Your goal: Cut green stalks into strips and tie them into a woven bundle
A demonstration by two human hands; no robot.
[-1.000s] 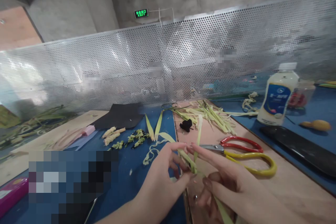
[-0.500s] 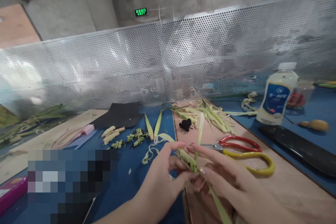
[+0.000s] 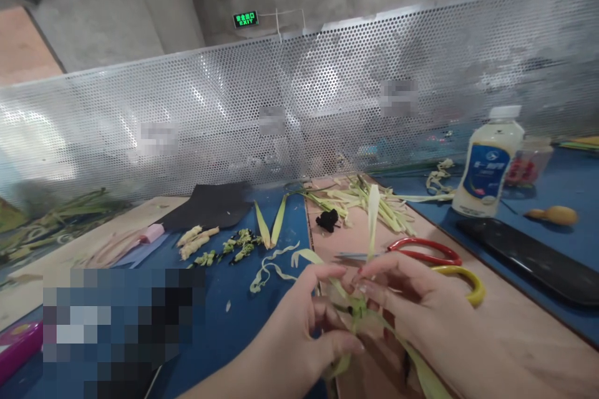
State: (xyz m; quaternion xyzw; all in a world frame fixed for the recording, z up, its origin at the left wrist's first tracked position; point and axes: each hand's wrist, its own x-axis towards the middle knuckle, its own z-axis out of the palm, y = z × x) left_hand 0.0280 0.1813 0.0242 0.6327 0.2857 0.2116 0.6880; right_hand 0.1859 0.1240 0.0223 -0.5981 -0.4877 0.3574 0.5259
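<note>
A small woven piece of pale green leaf strips [image 3: 358, 307] is between my two hands, with loose strips sticking up and trailing down to the lower right. My left hand [image 3: 311, 318] curls round its left side, fingers bent and thumb below. At the right, my right hand [image 3: 412, 305] pinches a strip near the top of the piece. Scissors with red and yellow handles [image 3: 423, 250] lie just behind my right hand, partly covered by it. Several loose leaf strips [image 3: 384, 209] lie on the board beyond, beside a small black clump [image 3: 327, 219].
A white-capped bottle [image 3: 486, 165], a black case [image 3: 528, 259] and a small gourd [image 3: 555, 216] stand or lie at the right. Woven pieces [image 3: 243, 244] and black sheet [image 3: 206, 206] lie left of centre. A perforated metal screen [image 3: 210, 112] runs behind.
My hands have shifted slightly right and turned the woven piece. The upright strip has moved right, and my right hand covers more of the yellow handle. The view has shifted a little.
</note>
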